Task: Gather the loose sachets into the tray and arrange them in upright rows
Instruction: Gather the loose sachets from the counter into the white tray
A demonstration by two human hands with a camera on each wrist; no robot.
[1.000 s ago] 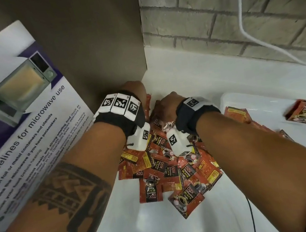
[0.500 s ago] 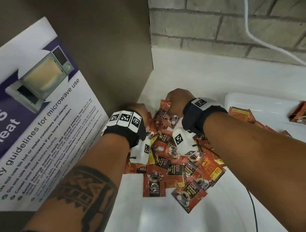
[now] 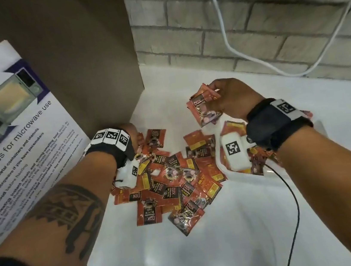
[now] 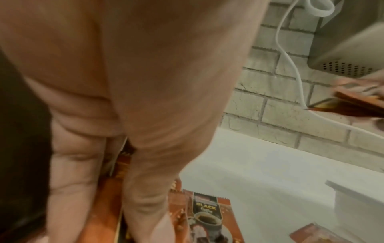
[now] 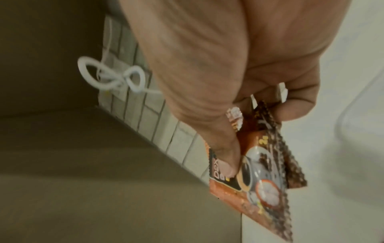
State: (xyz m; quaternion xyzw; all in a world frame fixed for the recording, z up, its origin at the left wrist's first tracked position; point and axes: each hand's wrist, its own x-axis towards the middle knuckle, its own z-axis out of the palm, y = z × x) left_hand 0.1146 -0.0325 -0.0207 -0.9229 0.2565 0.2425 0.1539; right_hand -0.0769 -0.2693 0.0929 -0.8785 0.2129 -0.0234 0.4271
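Sachets (image 3: 172, 178) on counter (image 3: 187, 255), left of tray (image 3: 272, 171).

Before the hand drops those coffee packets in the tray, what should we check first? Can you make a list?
1. Right hand grips the held sachets firmly: ok, thumb and fingers pinch the bunch.
2. Held sachets lined up neatly: not ok, they fan out at angles.
3. Tray within reach: ok, its rim shows just past the right wrist.
4. Room left inside the tray: cannot tell, the arm hides it.
5. All loose sachets gathered: not ok, a pile lies on the counter.
6. Left hand ready: ok, its fingers rest on the pile.
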